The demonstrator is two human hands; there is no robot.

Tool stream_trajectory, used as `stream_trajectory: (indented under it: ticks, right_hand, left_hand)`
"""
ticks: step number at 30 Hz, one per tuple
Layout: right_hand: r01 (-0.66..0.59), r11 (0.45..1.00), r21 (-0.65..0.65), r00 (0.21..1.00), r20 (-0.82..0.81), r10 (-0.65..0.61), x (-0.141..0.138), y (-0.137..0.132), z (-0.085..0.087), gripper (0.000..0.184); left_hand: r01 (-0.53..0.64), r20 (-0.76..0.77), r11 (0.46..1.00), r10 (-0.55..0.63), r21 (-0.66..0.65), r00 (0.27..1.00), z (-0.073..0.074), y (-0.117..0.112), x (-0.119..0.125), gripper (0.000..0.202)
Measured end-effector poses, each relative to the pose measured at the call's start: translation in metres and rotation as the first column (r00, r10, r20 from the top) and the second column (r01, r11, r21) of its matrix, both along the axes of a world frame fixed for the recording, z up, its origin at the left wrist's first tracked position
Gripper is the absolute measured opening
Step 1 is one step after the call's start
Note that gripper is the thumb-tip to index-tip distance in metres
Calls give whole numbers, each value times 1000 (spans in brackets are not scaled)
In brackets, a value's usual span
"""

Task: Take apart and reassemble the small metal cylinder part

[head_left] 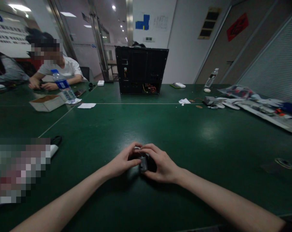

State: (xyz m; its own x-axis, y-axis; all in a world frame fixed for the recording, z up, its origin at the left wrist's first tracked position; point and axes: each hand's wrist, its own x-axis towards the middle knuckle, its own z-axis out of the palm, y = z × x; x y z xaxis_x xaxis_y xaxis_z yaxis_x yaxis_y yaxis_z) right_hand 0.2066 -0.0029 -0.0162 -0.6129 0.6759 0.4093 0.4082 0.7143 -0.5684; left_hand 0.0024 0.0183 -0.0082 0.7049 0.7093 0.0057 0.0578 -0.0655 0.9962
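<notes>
A small dark grey, roughly cylindrical part (143,164) is between my hands, low over the green table (126,125). My left hand (126,160) grips it from the left, with the thumb against its side. From the right, my right hand (162,164) curves round it, fingers over the top and thumb at the lower edge. The fingertips of both hands meet above the part and hide some of it. Its exact kind does not show, nor whether it touches the tabletop.
A black open-backed case (141,69) stands at the back. Left are a water bottle (65,87), a shallow box (48,104) and a seated person (61,67). Right lie a cluttered tray (268,116), another bottle (211,78) and a round metallic object (283,163).
</notes>
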Motion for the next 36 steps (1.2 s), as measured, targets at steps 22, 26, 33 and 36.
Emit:
stream_trajectory:
  ticks: [22,26,33,36]
  right_hand:
    - [18,998,62,999,26,-19,1,3,-4,61]
    - [16,995,99,1000,19,-18,1,3,-4,61]
    - [-12,997,72,999,32,10,1,1,-1,66]
    - [-13,997,74,999,46,10,1,0,0,66]
  left_hand:
    - [-74,-166,982,104,174,981,4,-4,6,38]
    - [-73,-188,986,101,149,977,1,-3,6,39]
    - [-27,-34,999,28,34,999,-3,1,1,41]
    - [-10,-3,1000,10,8,1000,-6,1,0,41]
